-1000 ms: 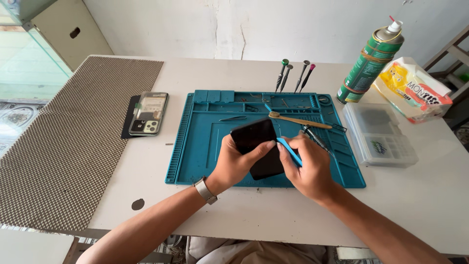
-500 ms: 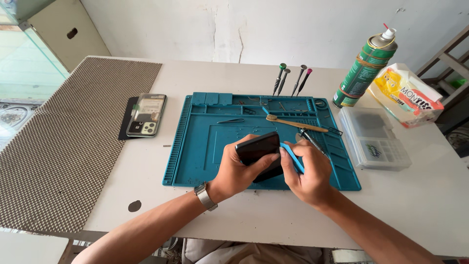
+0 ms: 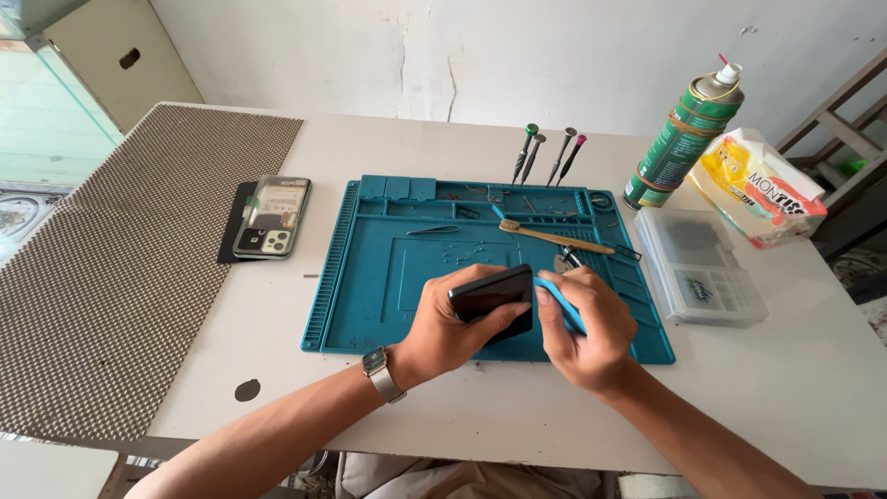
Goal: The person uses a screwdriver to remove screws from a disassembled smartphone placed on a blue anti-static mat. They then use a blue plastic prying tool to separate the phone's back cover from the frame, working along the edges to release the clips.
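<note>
Left hand [image 3: 453, 325] clamps a slim glossy black phone [image 3: 492, 294] on edge. Right hand [image 3: 584, 325] pinches a flat blue plastic pry tool [image 3: 562, 305] against it. Below: ribbed teal repair mat [image 3: 370, 277]; bamboo toothbrush [image 3: 552, 237] just behind.

The dark phone [image 3: 492, 294] is a flat black slab with rounded corners, raised off the teal work mat [image 3: 388, 296] and tipped so that one long edge faces up and its broad face leans toward the person. It sits over the front middle of the mat, clasped from the left side.

The blue pry tool [image 3: 562, 305] is a slim, flat strip of light blue plastic. It slants down and to the right, its upper end touching the phone's right edge at the seam and its lower part hidden in the grip that holds it.
</note>
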